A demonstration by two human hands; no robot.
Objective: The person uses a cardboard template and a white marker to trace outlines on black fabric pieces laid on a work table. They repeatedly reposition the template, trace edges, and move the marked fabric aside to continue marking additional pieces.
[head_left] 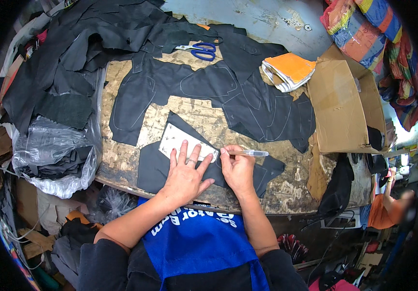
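My left hand (pixel 184 175) lies with its fingers spread on a white template (pixel 179 139), pressing it against a piece of black leather-like material (pixel 151 167). Pinched in my right hand (pixel 238 170) is a pen (pixel 252 153) with a clear barrel, its tip close to the template's right corner. Further back on the worn wooden table (pixel 194 109) spreads a larger black piece (pixel 199 82) with pale outlines drawn on it. A pair of scissors (pixel 203 51) with blue handles rests beyond that.
Black scraps (pixel 80 43) heap at the far left above a clear plastic bag (pixel 54 155). On the right stand a cardboard box (pixel 339 106) and a stack of orange and white pieces (pixel 290 70). Another person (pixel 386 211) in orange is at the far right.
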